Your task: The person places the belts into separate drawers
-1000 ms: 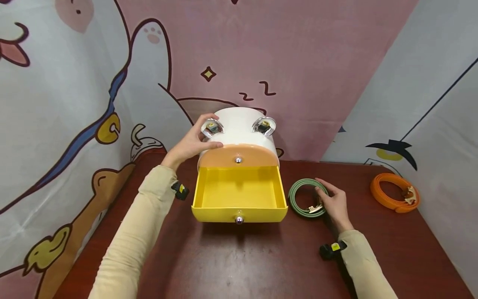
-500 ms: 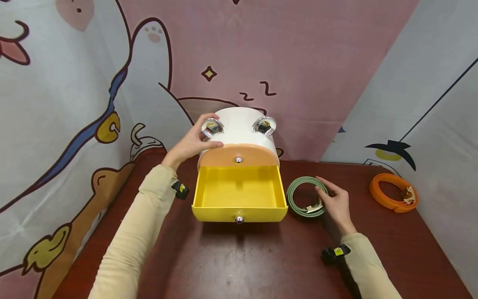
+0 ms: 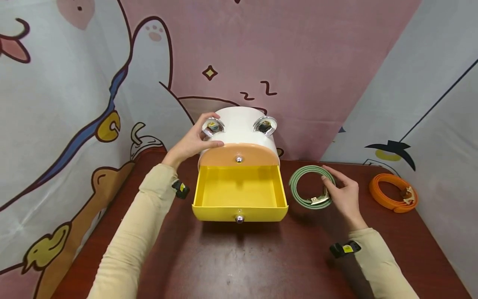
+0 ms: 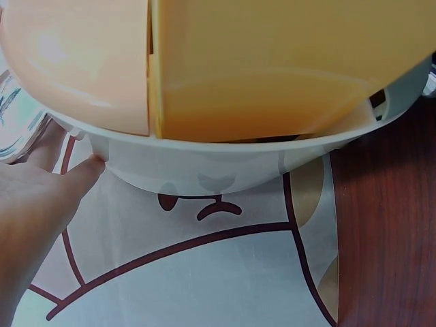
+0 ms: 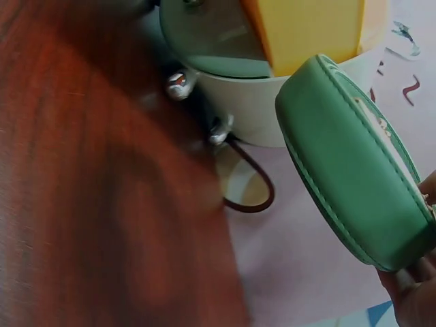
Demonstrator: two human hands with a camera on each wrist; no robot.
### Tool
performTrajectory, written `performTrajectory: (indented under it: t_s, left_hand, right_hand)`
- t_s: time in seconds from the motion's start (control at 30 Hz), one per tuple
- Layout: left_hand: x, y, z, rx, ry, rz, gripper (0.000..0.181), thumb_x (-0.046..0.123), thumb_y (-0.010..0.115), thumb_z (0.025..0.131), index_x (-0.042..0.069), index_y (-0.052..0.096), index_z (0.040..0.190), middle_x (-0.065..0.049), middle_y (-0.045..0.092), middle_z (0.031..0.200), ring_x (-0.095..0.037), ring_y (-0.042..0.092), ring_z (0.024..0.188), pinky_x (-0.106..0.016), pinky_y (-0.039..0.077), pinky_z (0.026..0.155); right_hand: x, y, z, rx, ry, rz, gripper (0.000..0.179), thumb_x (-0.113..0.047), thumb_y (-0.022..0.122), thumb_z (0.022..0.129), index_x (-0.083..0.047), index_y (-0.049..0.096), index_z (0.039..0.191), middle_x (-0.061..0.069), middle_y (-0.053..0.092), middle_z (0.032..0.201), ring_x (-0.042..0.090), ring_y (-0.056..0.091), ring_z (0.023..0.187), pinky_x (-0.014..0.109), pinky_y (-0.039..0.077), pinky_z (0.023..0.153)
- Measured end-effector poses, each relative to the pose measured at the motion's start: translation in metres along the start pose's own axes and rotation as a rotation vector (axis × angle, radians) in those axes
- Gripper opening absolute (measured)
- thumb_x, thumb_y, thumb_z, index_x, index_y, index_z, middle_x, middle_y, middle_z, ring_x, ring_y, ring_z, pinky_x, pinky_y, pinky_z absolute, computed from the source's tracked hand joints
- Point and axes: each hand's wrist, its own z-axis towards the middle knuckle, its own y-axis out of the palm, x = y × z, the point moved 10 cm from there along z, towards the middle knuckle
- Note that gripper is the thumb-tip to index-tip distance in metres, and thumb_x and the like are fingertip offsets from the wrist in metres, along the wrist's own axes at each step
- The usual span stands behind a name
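Observation:
In the head view, my left hand [image 3: 189,143] holds the upper left side of a white storage box [image 3: 239,124] with round silver eyes. Its thumb lies below the left eye and its fingers reach behind that eye. The box's yellow drawer [image 3: 240,214] is pulled out, with nothing inside. To the right of the drawer, my right hand [image 3: 345,197] pinches a coiled green belt [image 3: 295,191] by its right side, above the table. The right wrist view shows the stitched outer face of the belt [image 5: 347,163]; much of the hand is out of that frame.
A coiled orange belt [image 3: 388,203] lies on the dark red table [image 3: 239,265] at the far right. Above the yellow drawer is a shut peach drawer [image 3: 220,155] with a silver knob. A cartoon-printed cloth [image 3: 298,62] hangs behind and at both sides.
My right hand has lifted the green belt off the table and moved it slightly up and to the right. The left hand and the box have stayed in place.

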Motion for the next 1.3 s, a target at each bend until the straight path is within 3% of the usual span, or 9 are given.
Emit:
performTrajectory:
  t_s: [0.17,0.43,0.67,0.83,1.1,1.3]
  left_hand:
    - [0.001,0.000,-0.001,-0.002,-0.006,0.005,0.074,0.011,0.077,0.083,0.022,0.032,0.142,-0.006,0.043,0.128,-0.028,0.057,0.083,-0.030,0.050,0.070]
    - [0.001,0.001,0.002,-0.005,-0.014,0.037,0.074,0.014,0.078,0.083,0.024,0.033,0.141,-0.004,0.040,0.134,-0.028,0.057,0.083,-0.032,0.050,0.072]
    - [0.000,0.001,0.002,-0.007,-0.026,0.048,0.075,0.015,0.078,0.083,0.024,0.033,0.141,-0.004,0.039,0.134,-0.027,0.055,0.075,-0.031,0.049,0.067]
    - [0.001,0.001,0.001,-0.007,-0.007,0.041,0.074,0.013,0.078,0.083,0.022,0.033,0.142,-0.006,0.040,0.133,-0.026,0.054,0.074,-0.030,0.048,0.066]
    - [0.000,-0.001,-0.001,-0.004,-0.016,0.032,0.075,0.012,0.077,0.084,0.022,0.032,0.142,-0.007,0.041,0.130,-0.027,0.055,0.075,-0.030,0.049,0.066]
    - [0.000,0.000,0.001,-0.008,-0.007,0.033,0.075,0.013,0.077,0.083,0.023,0.032,0.142,-0.006,0.041,0.131,-0.028,0.057,0.078,-0.031,0.050,0.068]
  right_hand:
    - [-0.020,-0.006,0.008,0.001,-0.026,-0.034,0.029,0.000,0.064,0.091,0.006,0.065,0.120,0.013,0.067,0.105,0.002,0.061,0.074,0.013,0.047,0.060]
    - [-0.011,-0.013,0.024,-0.002,-0.034,-0.041,0.031,-0.007,0.065,0.092,-0.002,0.066,0.123,-0.013,0.065,0.099,-0.003,0.063,0.076,0.013,0.049,0.061]
    - [-0.051,-0.007,0.021,-0.052,-0.076,-0.042,0.031,-0.003,0.063,0.092,0.007,0.063,0.121,0.009,0.069,0.100,-0.004,0.063,0.073,0.014,0.049,0.058]
    - [-0.045,0.000,0.027,-0.102,-0.091,-0.050,0.031,-0.004,0.063,0.092,0.002,0.064,0.122,0.009,0.070,0.097,0.001,0.065,0.071,0.017,0.049,0.056]
    - [-0.046,0.009,0.030,-0.180,-0.154,-0.162,0.030,-0.010,0.066,0.092,-0.006,0.067,0.122,0.018,0.069,0.103,0.001,0.065,0.072,0.017,0.049,0.055]
    - [-0.055,0.013,0.033,-0.217,-0.150,-0.127,0.032,-0.008,0.065,0.093,-0.003,0.065,0.124,0.020,0.069,0.100,0.004,0.067,0.070,0.019,0.050,0.053]
